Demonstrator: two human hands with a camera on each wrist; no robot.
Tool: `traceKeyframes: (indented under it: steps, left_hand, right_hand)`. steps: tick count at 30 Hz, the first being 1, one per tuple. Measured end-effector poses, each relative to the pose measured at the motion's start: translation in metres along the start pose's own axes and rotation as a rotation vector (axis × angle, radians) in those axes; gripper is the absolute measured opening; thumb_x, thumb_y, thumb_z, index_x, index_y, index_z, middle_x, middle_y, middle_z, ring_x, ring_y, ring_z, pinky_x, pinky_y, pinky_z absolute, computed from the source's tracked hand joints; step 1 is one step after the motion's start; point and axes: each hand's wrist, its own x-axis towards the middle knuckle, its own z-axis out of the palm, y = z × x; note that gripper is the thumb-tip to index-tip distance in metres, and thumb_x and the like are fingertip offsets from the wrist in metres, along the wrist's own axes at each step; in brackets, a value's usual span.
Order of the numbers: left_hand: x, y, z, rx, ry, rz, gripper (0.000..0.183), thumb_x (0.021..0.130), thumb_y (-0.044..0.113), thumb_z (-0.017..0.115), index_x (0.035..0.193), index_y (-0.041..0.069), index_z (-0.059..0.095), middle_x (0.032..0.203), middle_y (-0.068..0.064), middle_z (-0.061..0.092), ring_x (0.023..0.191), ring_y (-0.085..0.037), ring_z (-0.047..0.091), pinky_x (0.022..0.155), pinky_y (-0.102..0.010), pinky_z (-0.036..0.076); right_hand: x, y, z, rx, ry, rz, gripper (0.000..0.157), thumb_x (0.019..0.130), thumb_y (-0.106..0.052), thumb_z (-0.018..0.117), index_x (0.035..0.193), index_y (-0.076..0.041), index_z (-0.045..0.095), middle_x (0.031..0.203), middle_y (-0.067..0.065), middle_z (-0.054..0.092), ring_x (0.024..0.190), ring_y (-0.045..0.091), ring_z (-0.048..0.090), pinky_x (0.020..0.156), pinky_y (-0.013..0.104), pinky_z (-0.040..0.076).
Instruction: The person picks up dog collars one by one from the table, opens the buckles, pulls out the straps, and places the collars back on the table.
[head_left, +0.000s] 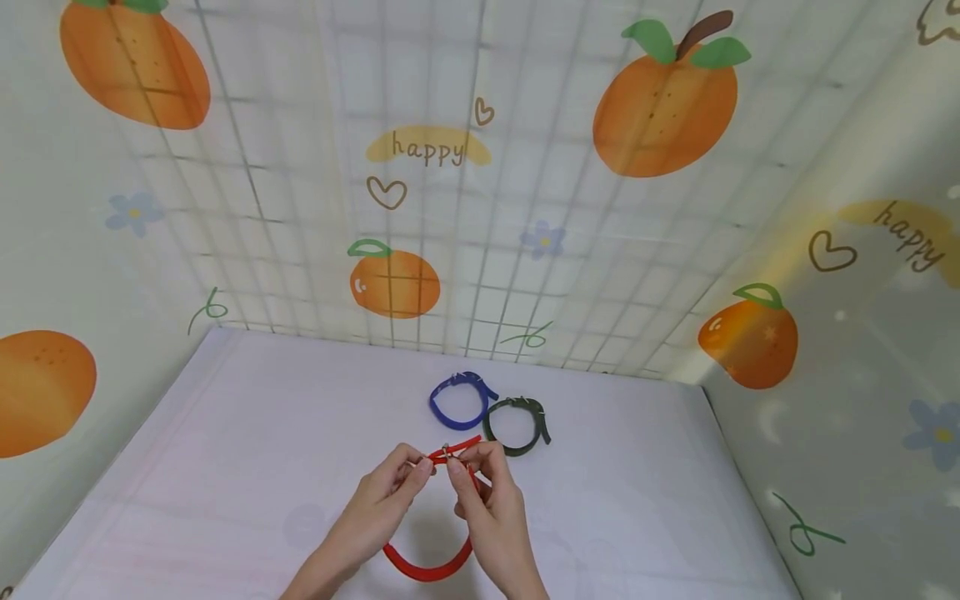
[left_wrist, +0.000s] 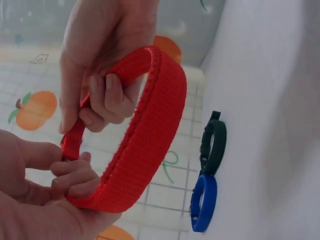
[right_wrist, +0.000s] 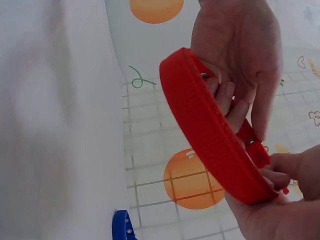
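Observation:
A red collar [head_left: 427, 574] is held up in a loop between both hands, its broad band hanging toward me. At its far side, my left hand [head_left: 378, 504] pinches the strap between thumb and fingers, left of a small metal buckle [head_left: 447, 452]. My right hand [head_left: 491, 508] pinches the strap on the buckle's right, where a free strap end sticks out. The left wrist view shows the woven red band [left_wrist: 157, 135] from outside, with fingers of both hands inside the loop. In the right wrist view, a metal eyelet [right_wrist: 251, 142] shows on the strap.
Beyond the hands, a blue collar [head_left: 461, 427] and a dark green collar [head_left: 517, 452] lie fastened in rings, touching, on the white table [head_left: 247, 433]. Patterned fabric [head_left: 300, 167] with oranges hangs behind and along both sides, a wire grid showing through.

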Motion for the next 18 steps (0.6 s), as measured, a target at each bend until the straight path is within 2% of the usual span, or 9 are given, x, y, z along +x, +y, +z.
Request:
traceKeyframes:
  steps: [4,8,14,18]
  left_hand:
    - [-0.0004,0.0003,0.0028,0.029,0.064,-0.022,0.027,0.108,0.048,0.062,0.112,0.021,0.063,0.075,0.004,0.051,0.072,-0.009,0.046,0.065,-0.025,0.034]
    - [-0.0008,-0.0007,0.0051,0.039,0.122,-0.054,0.029,0.104,0.054,0.066,0.106,0.025,0.062,0.065,0.007,0.040,0.063,-0.008,0.037,0.059,-0.025,0.026]
    - [-0.0007,-0.0016,0.0050,0.038,0.122,-0.083,0.034,0.103,0.057,0.066,0.102,0.023,0.062,0.064,0.006,0.040,0.064,-0.010,0.038,0.061,-0.027,0.027]
    - [-0.0001,-0.0007,0.0031,0.050,0.088,-0.057,0.032,0.106,0.054,0.062,0.108,0.023,0.064,0.073,0.004,0.051,0.068,-0.011,0.045,0.061,-0.027,0.032]
  right_hand:
    - [-0.0007,0.0003,0.0008,0.023,0.026,-0.005,0.031,0.106,-0.037,0.070,0.121,-0.015,0.056,0.103,0.009,0.057,0.061,0.009,0.055,0.065,0.023,0.055]
    - [-0.0011,-0.0005,0.0015,0.048,0.049,-0.005,0.035,0.106,-0.037,0.069,0.124,-0.011,0.054,0.103,0.008,0.056,0.061,0.009,0.054,0.065,0.022,0.053]
    - [-0.0012,-0.0021,0.0006,0.056,0.057,0.010,0.037,0.106,-0.037,0.070,0.125,-0.010,0.054,0.103,0.008,0.056,0.062,0.009,0.054,0.065,0.023,0.054]
    - [-0.0009,-0.0021,0.0004,0.040,0.047,0.014,0.033,0.105,-0.038,0.070,0.122,-0.014,0.056,0.103,0.008,0.056,0.062,0.009,0.054,0.066,0.024,0.055]
